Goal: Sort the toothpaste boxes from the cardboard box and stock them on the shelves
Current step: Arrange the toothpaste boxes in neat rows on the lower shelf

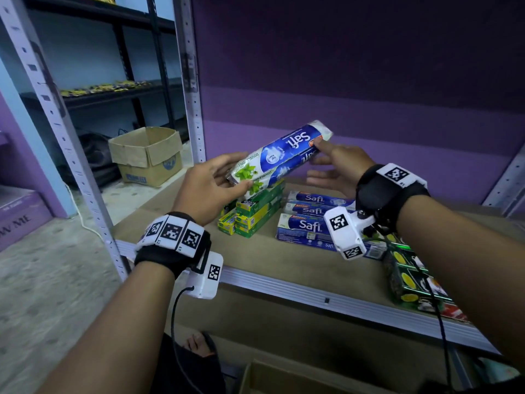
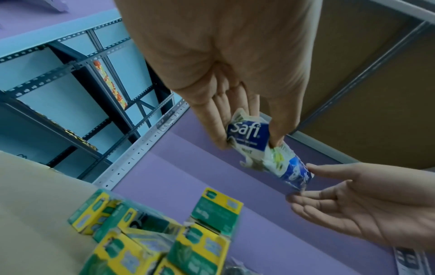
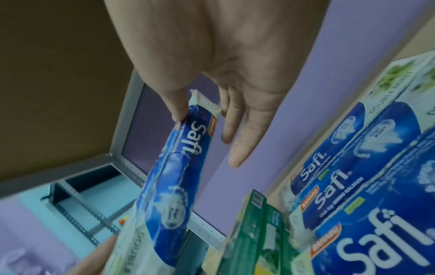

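Safi pack pinched by left hand; right hand fingers touch far end.

**Dim, blue-tinted light; blur in the wrist views**

The head view is dim, darkest on the purple back wall, with straight shelf posts bowed by the wide lens. Both wrist views are brighter, and the green boxes nearest the lens smear out of focus.

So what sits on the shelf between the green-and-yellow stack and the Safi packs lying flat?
Nothing: in the head view a bare strip of brown shelf board separates the green-and-yellow stack from the flat Safi packs.
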